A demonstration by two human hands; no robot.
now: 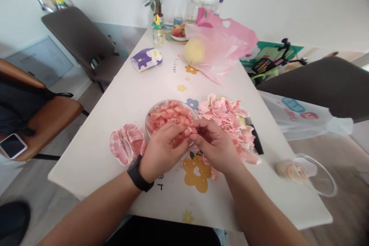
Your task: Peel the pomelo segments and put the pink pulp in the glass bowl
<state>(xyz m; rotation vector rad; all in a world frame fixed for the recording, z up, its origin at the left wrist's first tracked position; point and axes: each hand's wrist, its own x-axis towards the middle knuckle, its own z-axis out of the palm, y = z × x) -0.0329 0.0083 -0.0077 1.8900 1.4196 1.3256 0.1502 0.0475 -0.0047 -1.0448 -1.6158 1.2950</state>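
In the head view, with twelve o'clock straight ahead, your left hand and right hand met near the middle of the bench. Both were curled closed, their fingertips pinching a scrap of pink pomelo flesh just above a bowl. The scrap looked light, wet, soft and fragile. A hard squeeze could have burst it, so a gentle pinch at its edge or on any clinging skin seemed safest. The bowl, heaped with loose pink pulp, sat at eleven o'clock from your hands, touching your left hand. Peeled pomelo segments lay at nine o'clock, and a pile of torn pink skins lay at two o'clock, beside a dark knife handle. Farther off, toward twelve o'clock, a pink plastic bag held a yellow pomelo, while a clear dish sat at four o'clock.
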